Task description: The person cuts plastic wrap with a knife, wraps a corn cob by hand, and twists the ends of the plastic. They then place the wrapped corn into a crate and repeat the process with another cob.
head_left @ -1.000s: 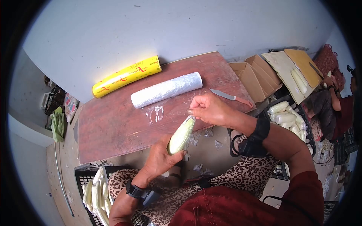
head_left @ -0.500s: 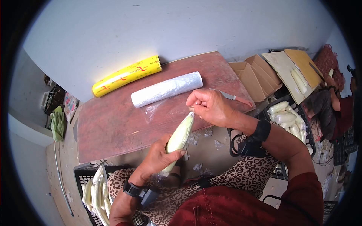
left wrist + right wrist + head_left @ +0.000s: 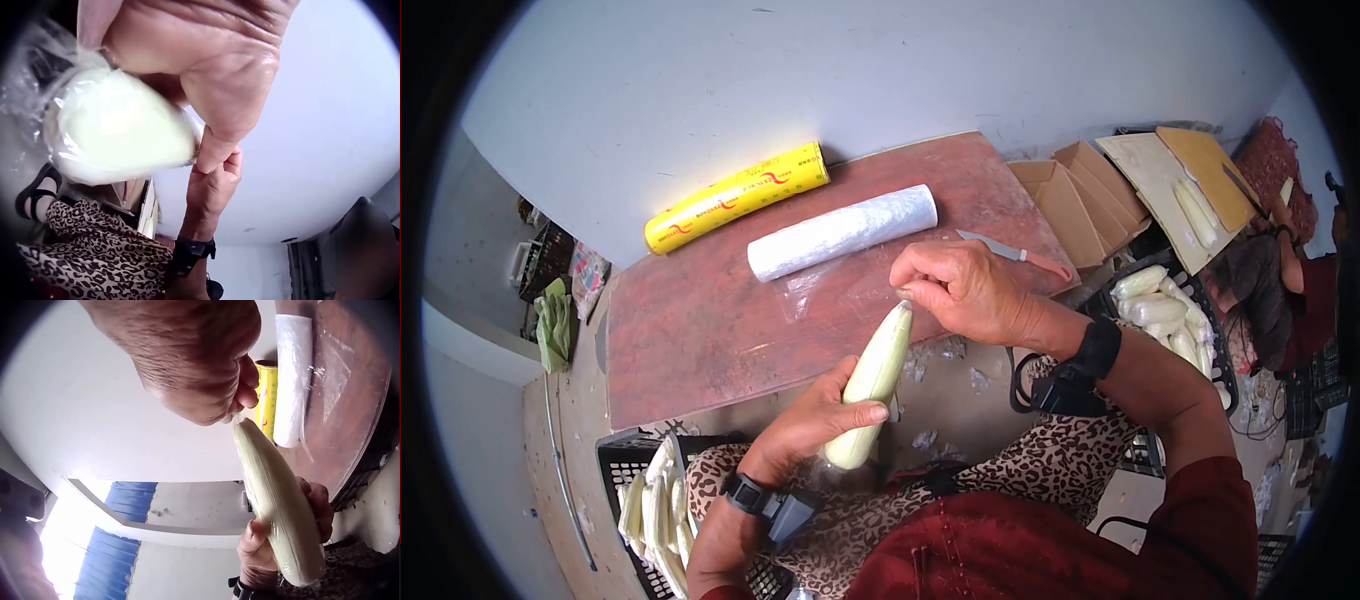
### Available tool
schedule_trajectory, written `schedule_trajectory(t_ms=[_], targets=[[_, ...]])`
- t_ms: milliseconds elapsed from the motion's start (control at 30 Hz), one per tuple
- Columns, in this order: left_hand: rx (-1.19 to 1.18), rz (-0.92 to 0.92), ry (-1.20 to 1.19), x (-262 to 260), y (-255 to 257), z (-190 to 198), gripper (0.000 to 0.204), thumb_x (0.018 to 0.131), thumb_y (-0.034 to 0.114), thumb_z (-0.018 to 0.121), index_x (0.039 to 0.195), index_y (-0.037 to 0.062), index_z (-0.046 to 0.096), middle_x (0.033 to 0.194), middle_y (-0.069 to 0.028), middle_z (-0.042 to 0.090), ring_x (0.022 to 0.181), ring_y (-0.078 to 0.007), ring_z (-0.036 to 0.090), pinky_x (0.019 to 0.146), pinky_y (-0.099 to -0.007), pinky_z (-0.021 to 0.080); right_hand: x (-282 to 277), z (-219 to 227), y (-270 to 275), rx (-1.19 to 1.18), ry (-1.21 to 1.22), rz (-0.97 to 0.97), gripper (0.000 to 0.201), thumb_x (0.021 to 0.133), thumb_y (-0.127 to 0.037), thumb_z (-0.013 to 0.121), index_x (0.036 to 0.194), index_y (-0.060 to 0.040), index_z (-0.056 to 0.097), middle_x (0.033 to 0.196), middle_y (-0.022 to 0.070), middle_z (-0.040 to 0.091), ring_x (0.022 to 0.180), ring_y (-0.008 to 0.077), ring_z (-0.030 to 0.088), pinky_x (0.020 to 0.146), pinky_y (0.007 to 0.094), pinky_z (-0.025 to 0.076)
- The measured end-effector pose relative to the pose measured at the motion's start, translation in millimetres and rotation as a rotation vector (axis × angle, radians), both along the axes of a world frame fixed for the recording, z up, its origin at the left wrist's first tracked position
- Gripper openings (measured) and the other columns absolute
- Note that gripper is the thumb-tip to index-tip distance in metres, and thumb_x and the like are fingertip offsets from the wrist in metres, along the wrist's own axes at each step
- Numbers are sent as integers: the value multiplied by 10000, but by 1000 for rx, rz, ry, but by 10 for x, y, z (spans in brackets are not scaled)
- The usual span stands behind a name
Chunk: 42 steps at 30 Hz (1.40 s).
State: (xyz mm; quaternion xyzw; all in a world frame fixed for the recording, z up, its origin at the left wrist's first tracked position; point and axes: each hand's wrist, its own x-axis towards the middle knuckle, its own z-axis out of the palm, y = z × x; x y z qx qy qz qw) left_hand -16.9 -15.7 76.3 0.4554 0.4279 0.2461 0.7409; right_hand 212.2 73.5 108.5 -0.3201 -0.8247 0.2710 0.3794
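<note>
A pale green ear of corn (image 3: 874, 382), its husk wrapped in clear film, is tilted upward over the table's front edge. My left hand (image 3: 812, 420) grips it around the lower half, thumb across the front. Loose film (image 3: 31, 94) bunches beyond its thick end in the left wrist view. My right hand (image 3: 962, 290) pinches at the narrow tip with thumb and curled forefinger, as the right wrist view shows too. Behind the hands, a white roll of cling film (image 3: 842, 232) lies on the red-brown table (image 3: 690, 350), with a loose flap of film in front.
A yellow printed roll (image 3: 736, 198) lies at the back of the table. Right of my right hand is a knife (image 3: 1016, 256). Crates of corn stand at lower left (image 3: 625, 450) and right (image 3: 1222, 370). Cardboard boxes (image 3: 1065, 210) and another person (image 3: 1260, 290) are at the right.
The ear of corn has turned in my left hand and now extends further below it. My right hand has shifted slightly left, still at the tip.
</note>
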Motion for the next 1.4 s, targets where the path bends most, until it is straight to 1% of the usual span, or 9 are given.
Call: schedule_trajectory(t_ms=[133, 233, 333, 533, 833, 1033, 1233, 1333, 1400], targets=[[2, -3, 56, 5, 37, -41, 594, 829, 267, 746, 1297, 40, 460, 1079, -36, 581, 958, -114, 560, 826, -258, 469, 8, -37, 23, 43, 7, 19, 58, 812, -14, 620, 863, -15, 594, 770, 93, 637, 711, 242, 633, 653, 347, 489], [-98, 12, -31, 10, 41, -17, 569, 837, 257, 735, 1291, 40, 467, 1082, -35, 587, 974, -117, 561, 834, -259, 466, 8, -30, 17, 49, 2, 12, 54, 814, -11, 616, 862, -14, 594, 776, 92, 638, 718, 250, 634, 659, 350, 491], [-111, -4, -41, 6, 41, -2, 571, 848, 240, 722, 1311, 37, 458, 1089, -35, 592, 981, -119, 561, 848, -261, 461, -6, -22, 6, 65, 9, 17, 50, 816, -8, 613, 862, -14, 594, 778, 93, 638, 720, 257, 635, 662, 352, 493], [-38, -42, -18, 8, 41, -11, 672, 830, 267, 746, 1367, 31, 418, 1119, -37, 582, 1006, -122, 550, 873, -272, 453, -6, -10, 16, 85, 5, 25, 52, 815, -4, 613, 862, -12, 592, 776, 101, 636, 722, 268, 635, 656, 356, 495], [-43, 21, -9, 46, 63, -22, 559, 822, 280, 757, 1248, 53, 475, 1057, -13, 574, 963, -102, 546, 845, -256, 453, 5, -11, 34, 115, 1, 28, 58, 807, -3, 614, 859, -9, 589, 779, 105, 634, 733, 277, 637, 666, 362, 495], [-31, -19, -31, 48, 76, -39, 515, 870, 252, 699, 1287, 52, 471, 1045, -10, 598, 944, -94, 561, 825, -249, 460, 5, -27, 36, 125, -18, 39, 71, 798, -4, 614, 862, -14, 585, 785, 104, 620, 747, 287, 632, 673, 368, 491], [-112, -27, -55, 24, 75, -11, 570, 871, 286, 697, 1328, 46, 455, 1092, -31, 597, 948, -109, 573, 828, -258, 468, 3, -37, 39, 151, -24, 40, 75, 797, -2, 612, 863, -12, 579, 791, 108, 608, 759, 289, 626, 673, 372, 488], [6, -36, -53, 22, 62, -72, 583, 858, 303, 716, 1315, 52, 455, 1080, -38, 588, 933, -121, 584, 820, -261, 476, -7, -62, 43, 140, -15, 51, 79, 796, 3, 608, 867, -10, 576, 791, 109, 601, 762, 292, 623, 677, 374, 489], [-1, -11, -76, 38, 67, -90, 704, 814, 332, 751, 1353, 45, 402, 1024, -67, 601, 919, -163, 603, 810, -295, 499, -5, -67, 42, 136, -18, 57, 82, 796, 7, 606, 870, -11, 575, 790, 108, 597, 764, 293, 621, 679, 374, 489]])
